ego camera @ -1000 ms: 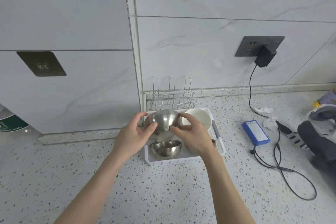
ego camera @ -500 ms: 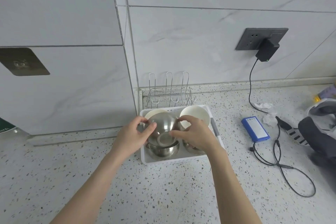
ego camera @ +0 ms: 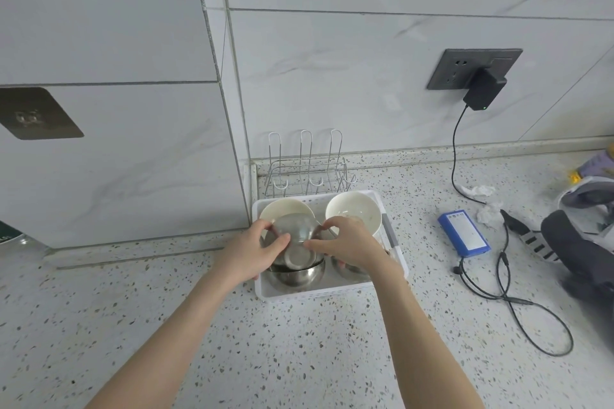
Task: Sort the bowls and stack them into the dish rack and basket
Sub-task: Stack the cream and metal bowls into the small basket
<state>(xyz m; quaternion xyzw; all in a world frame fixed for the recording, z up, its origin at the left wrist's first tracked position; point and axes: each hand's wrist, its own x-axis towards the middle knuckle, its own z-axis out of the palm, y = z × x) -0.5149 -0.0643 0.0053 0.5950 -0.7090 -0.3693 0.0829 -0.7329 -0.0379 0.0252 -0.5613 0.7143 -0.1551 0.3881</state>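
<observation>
Speckled countertop [ego camera: 299, 359] bears basket [ego camera: 332, 292], wire rack [ego camera: 307, 176], blue pack [ego camera: 464, 233].

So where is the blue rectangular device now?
In the head view the blue rectangular device lies flat on the speckled countertop, right of the white plastic basket, with black cables beside it.

The right hand [ego camera: 352, 247] covers most of a steel bowl [ego camera: 345, 267] in the white basket [ego camera: 395, 262]. Left of the basket, the frame edge crops a green-labelled container [ego camera: 8, 236].
</observation>
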